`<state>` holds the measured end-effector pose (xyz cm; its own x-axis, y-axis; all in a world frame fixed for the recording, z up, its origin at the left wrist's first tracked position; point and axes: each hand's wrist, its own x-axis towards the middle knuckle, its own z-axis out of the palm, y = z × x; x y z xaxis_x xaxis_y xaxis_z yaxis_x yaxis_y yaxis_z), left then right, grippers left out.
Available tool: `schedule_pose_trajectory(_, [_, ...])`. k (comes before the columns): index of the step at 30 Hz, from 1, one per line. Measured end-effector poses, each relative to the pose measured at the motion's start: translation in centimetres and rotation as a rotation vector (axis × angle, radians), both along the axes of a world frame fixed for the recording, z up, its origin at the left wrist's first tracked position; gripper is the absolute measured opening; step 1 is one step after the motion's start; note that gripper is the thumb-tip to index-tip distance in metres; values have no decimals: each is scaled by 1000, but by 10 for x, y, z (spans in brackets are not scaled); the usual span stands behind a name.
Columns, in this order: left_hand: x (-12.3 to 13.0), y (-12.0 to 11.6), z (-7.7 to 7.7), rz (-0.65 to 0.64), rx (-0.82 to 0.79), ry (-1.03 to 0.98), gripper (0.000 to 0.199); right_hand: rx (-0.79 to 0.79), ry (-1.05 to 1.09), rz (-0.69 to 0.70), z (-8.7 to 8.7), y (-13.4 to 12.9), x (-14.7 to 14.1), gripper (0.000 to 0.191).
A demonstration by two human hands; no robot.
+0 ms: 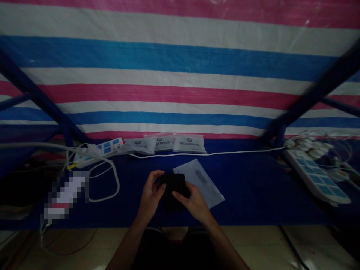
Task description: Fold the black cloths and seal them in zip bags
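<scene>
Between my two hands is a flat black rectangular item; the dim light hides what kind of thing it is. My left hand grips its left edge, thumb on the near face. On the right edge my right hand is closed the same way, its thumb lying across the front. Just behind my right hand a translucent zip bag lies flat on the dark blue surface, partly covered by that hand and the black item. A small dark patch shows on the bag.
Several ROCKBROS zip bags rest along the back edge. A white cable runs in front of them. Power strips stand at left and right, with tangled cords. Blue frame posts slant up both sides before a striped sheet.
</scene>
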<state>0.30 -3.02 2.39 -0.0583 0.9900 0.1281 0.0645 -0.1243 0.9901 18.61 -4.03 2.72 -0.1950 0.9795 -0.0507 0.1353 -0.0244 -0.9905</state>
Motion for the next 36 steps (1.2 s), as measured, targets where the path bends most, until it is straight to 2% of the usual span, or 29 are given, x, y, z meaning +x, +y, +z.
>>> schedule_pose_trajectory(3, [15,0,-2,-20,-14,11,26,-81,62,-61,8,-9,18,47])
schedule_pose_trajectory(6, [28,-5,-8,-50,-5,121,24,-112,69,-233,14,-18,48,54])
schedule_pose_trajectory(9, [39,-13,-12,-134,153,398,27,-145,77,-477,15,-23,83,59])
schedule_pose_trajectory(12, [50,-21,-12,-312,340,708,39,-168,117,-692,8,-22,114,61])
schedule_pose_trajectory(15, [53,-23,-12,-431,387,905,49,-183,152,-785,-2,-17,130,60])
schedule_pose_trajectory(18, [42,-20,-13,-437,353,951,38,-171,150,-775,-8,-12,132,58])
schedule_pose_trajectory(21, [17,-12,-11,-365,305,947,21,-175,127,-710,-11,-11,124,60])
schedule_pose_trajectory(24, [-9,-2,-6,-270,261,991,22,-221,118,-633,-11,-10,112,61])
schedule_pose_trajectory(26, [-18,3,0,-203,236,1036,21,-249,145,-581,-11,-10,103,61])
schedule_pose_trajectory(28, [-15,5,4,-137,227,1059,18,-269,186,-538,-10,-8,95,62])
schedule_pose_trajectory(31, [7,1,2,-83,278,1000,16,-307,228,-481,-9,-5,82,64])
schedule_pose_trajectory(36, [46,-10,-24,-119,327,930,56,-318,227,-429,-11,-3,64,63])
